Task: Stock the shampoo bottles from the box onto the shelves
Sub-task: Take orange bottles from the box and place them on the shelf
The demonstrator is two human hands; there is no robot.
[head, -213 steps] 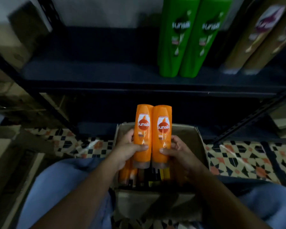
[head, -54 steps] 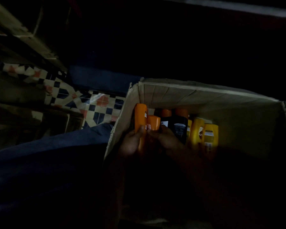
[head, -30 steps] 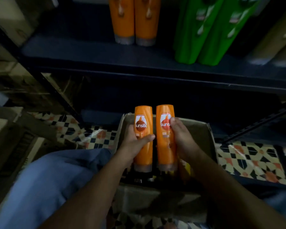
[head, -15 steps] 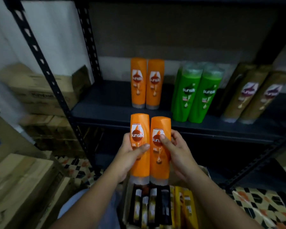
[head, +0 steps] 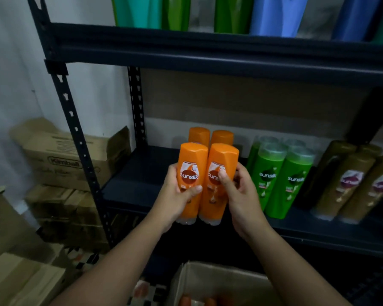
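I hold two orange Sunsilk shampoo bottles side by side at the front edge of the dark shelf (head: 128, 186). My left hand (head: 175, 195) grips the left orange bottle (head: 191, 168). My right hand (head: 239, 195) grips the right orange bottle (head: 219, 164). Both bottles are upright, caps down, directly in front of two more orange bottles (head: 210, 135) standing further back on the shelf. The open cardboard box (head: 208, 281) sits below, with orange bottle ends showing inside.
Green Sunsilk bottles (head: 276, 180) stand right of the orange ones, then brown bottles (head: 352, 184). The shelf above (head: 208, 51) carries green and blue bottles. Stacked cardboard cartons (head: 60, 155) stand left of the rack's post (head: 75, 133). Bare shelf lies left of the orange bottles.
Both hands have lifted the two orange bottles up out of the box and forward to the shelf's front edge, in front of the pair standing there. My view has tilted upward.
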